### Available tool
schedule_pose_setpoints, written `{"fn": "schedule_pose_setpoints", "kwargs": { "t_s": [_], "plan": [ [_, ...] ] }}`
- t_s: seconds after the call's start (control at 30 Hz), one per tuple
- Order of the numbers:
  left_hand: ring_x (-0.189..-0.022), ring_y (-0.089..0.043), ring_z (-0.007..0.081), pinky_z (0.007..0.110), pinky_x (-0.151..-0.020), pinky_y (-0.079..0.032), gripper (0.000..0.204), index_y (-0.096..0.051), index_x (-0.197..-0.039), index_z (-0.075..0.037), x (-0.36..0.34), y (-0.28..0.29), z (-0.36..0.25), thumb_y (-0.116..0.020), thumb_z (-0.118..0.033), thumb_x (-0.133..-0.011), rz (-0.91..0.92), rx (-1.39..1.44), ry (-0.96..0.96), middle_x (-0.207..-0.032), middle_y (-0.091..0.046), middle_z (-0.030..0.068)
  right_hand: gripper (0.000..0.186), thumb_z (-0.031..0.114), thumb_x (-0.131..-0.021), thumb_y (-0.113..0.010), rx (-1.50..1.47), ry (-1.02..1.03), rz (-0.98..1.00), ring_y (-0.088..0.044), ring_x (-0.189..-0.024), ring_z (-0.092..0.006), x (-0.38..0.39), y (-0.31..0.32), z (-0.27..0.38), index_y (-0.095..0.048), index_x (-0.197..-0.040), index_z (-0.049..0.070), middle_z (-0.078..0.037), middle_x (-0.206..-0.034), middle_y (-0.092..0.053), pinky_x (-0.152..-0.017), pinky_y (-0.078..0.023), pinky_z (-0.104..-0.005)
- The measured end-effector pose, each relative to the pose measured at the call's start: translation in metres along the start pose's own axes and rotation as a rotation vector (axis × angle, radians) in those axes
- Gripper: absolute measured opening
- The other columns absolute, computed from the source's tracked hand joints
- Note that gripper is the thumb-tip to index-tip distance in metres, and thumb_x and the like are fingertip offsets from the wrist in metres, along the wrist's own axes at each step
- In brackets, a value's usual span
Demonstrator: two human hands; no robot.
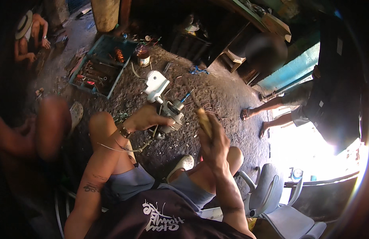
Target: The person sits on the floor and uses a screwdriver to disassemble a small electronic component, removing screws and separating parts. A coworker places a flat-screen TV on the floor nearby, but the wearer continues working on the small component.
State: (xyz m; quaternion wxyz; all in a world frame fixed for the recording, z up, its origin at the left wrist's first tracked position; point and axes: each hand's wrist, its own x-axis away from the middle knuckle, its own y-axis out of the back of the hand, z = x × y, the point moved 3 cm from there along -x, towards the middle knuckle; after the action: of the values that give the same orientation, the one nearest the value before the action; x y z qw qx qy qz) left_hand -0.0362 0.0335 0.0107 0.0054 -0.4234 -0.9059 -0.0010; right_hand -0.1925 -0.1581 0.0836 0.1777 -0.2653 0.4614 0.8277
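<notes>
In the head view, the left hand (149, 118) grips a round grey metal motor (171, 113) with a blue-covered shaft; its underside fingers are partly hidden. A white curved housing (156, 84) lies against the motor's far side. Right of the motor, the right hand (213, 139) has its fingers closed around the yellowish wooden handle of a thin tool (205, 121), its tip apart from the motor.

Beyond the motor, to the left, an open teal toolbox (102, 47) contains metal hand tools (97, 73) and an orange coil (119, 55). Less far left of the motor stands a jar (143, 59) with dark contents. Rightward from the motor, rough brown ground (226, 93) lies open until a standing person's feet (246, 114). Nearer than the motor, bare knees (233, 157) bound the space.
</notes>
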Motion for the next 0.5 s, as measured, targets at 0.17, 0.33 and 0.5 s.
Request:
{"fn": "schedule_pose_setpoints", "kwargs": {
  "t_s": [0.17, 0.33, 0.5],
  "plan": [
    [-0.104, -0.064, 0.0195, 0.036, -0.094, -0.051, 0.061, -0.062, -0.129, -0.002, 0.003, -0.002, -0.004, -0.084, -0.03, -0.079, 0.067, 0.07, 0.014, -0.114, -0.069, 0.0087, 0.058, 0.016, -0.092, -0.074, 0.088, 0.069, -0.07, -0.073, -0.086, -0.0378, 0.021, -0.013, -0.011, -0.05, -0.143, 0.004, -0.022, -0.107, -0.07, -0.07, -0.06, -0.0424],
    [-0.107, -0.063, 0.0205, 0.038, -0.098, -0.048, 0.062, -0.061, -0.129, -0.003, 0.0, -0.001, -0.004, -0.084, -0.032, -0.079, 0.03, -0.061, -0.023, -0.112, -0.07, 0.0082, 0.062, 0.01, -0.088, -0.077, 0.065, -0.047, -0.061, -0.072, -0.08, -0.0391, 0.032, -0.021, -0.024, -0.05, -0.143, 0.006, -0.02, -0.102, -0.07, -0.066, -0.059, -0.0462],
    [-0.112, -0.063, 0.019, 0.037, -0.1, -0.047, 0.06, -0.061, -0.13, -0.003, -0.003, -0.004, -0.01, -0.082, -0.03, -0.081, 0.07, -0.113, -0.078, -0.116, -0.071, 0.0088, 0.057, 0.009, -0.088, -0.076, 0.218, -0.018, 0.031, -0.071, -0.071, -0.0387, 0.023, -0.026, -0.027, -0.052, -0.139, 0.006, -0.018, -0.101, -0.072, -0.06, -0.058, -0.0454]
  ]
}}
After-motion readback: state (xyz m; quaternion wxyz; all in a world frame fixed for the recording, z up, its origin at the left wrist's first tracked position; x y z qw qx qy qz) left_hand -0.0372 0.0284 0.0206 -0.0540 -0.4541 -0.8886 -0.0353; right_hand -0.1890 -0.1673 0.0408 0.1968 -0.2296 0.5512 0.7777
